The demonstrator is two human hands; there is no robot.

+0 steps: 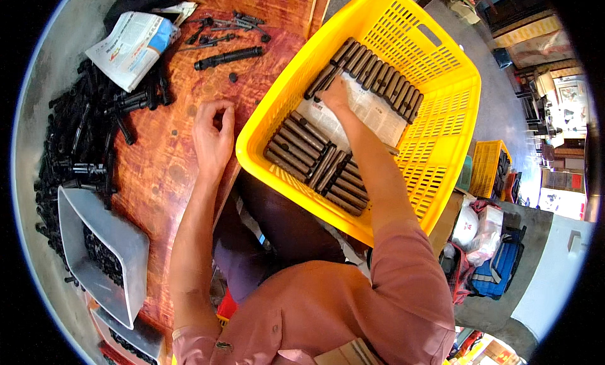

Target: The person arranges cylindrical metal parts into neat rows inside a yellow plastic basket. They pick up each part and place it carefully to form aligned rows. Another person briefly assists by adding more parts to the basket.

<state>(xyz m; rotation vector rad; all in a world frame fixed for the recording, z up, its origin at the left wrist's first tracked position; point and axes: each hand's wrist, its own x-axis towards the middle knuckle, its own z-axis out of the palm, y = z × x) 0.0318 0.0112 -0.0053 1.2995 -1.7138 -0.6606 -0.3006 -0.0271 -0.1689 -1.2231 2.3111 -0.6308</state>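
A yellow basket (441, 81) sits tilted at the table edge, lined with newspaper (372, 110) and holding rows of dark tubes (372, 72) laid side by side. The right hand (335, 91) reaches into it, fingers pressed down on the end of the upper row; whether it grips one cannot be told. The left hand (213, 138) rests on the wooden table (164, 169), fingers curled loosely inward, holding nothing visible. A grey metal bin (104, 251) nearby holds small black parts.
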